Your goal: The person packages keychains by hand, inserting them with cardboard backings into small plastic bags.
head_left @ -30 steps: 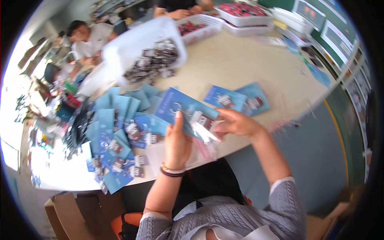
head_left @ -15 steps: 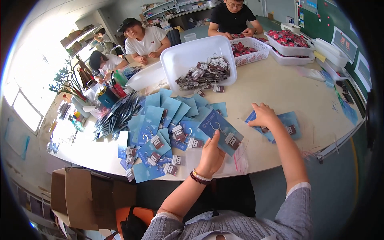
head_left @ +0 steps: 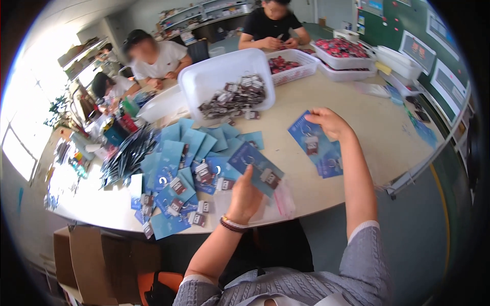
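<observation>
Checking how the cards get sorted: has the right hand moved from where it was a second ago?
Yes. The right hand has gone from beside the card held in the left hand out to the small stack of blue cards, away from the white bin.

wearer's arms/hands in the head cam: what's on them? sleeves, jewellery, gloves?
Both hands are bare, no gloves. The left hand has a dark beaded bracelet at the wrist, with a second, lighter band beside it. Both arms wear a grey cable-knit top with sleeves pushed up past the elbow; a white cuff edge shows on the right one. The right hand shows no rings or watch.
</observation>
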### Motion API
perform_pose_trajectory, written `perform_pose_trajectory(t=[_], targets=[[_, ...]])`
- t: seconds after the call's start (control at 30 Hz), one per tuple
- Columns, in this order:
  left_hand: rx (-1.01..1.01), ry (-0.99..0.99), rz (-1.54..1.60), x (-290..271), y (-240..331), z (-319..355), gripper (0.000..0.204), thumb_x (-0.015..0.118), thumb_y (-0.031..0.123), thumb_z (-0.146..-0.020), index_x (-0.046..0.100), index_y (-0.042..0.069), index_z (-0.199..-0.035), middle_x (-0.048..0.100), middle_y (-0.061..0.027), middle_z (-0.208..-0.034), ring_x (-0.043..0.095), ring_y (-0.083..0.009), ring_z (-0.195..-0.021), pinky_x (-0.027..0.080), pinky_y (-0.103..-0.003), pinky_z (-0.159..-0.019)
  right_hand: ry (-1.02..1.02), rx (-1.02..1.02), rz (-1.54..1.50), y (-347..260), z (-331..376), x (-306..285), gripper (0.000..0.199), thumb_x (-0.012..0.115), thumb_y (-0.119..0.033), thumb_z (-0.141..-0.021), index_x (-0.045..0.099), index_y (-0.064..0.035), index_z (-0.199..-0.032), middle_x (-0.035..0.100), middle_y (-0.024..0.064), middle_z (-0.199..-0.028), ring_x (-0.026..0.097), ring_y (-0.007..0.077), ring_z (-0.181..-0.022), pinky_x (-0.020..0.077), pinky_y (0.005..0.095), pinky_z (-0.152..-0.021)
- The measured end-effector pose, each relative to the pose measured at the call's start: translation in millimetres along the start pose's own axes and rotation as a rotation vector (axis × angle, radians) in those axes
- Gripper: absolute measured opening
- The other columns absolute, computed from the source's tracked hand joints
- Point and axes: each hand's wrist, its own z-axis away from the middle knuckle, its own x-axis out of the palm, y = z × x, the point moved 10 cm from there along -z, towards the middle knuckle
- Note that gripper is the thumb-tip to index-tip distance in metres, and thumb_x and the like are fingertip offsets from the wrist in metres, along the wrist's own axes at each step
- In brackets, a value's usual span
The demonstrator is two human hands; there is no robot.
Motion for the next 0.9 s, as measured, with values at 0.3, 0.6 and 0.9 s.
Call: perform_pose_trajectory(t=[0.3, 0.6, 0.9], targets=[[-0.016, -0.093, -0.107, 40, -5, -39, 0.027, 0.042, 0.023, -0.095, 0.049, 0.002, -0.111, 0.056, -0.0078, -0.111, 0.055, -0.0225, -0.101, 0.045, -0.038, -0.088, -0.061, -0.107, -0.171, -53, 6, 15, 0.013, 0.057, -0.014, -0.087, 0.059, -0.0047, -0.096, 0.063, 0.0006, -0.089, 0.059, 0.0074, -0.079, 0.0474, 0.0230, -0.073], [-0.165, -0.319, -0.021, 97, -43, -70, 0.038, 0.039, 0.026, -0.093, 0.043, 0.004, -0.123, 0.053, -0.0083, -0.120, 0.048, -0.0226, -0.114, 0.032, -0.042, -0.100, -0.185, 0.074, 0.057, -22, -30, 40, 0.022, 0.055, -0.017, -0.089, 0.053, -0.0012, -0.104, 0.060, 0.0037, -0.092, 0.057, 0.0087, -0.083, 0.0459, 0.0248, -0.076], [-0.262, -0.428, -0.508, 62, -80, -42, 0.046, 0.049, 0.021, -0.090, 0.036, 0.005, -0.131, 0.043, -0.0108, -0.128, 0.044, -0.0218, -0.118, 0.034, -0.037, -0.100, -0.014, 0.119, 0.747, -11, -61, -67, 0.026, 0.061, -0.015, -0.084, 0.052, -0.0037, -0.106, 0.061, 0.0071, -0.090, 0.057, 0.0115, -0.081, 0.0469, 0.0269, -0.071]])
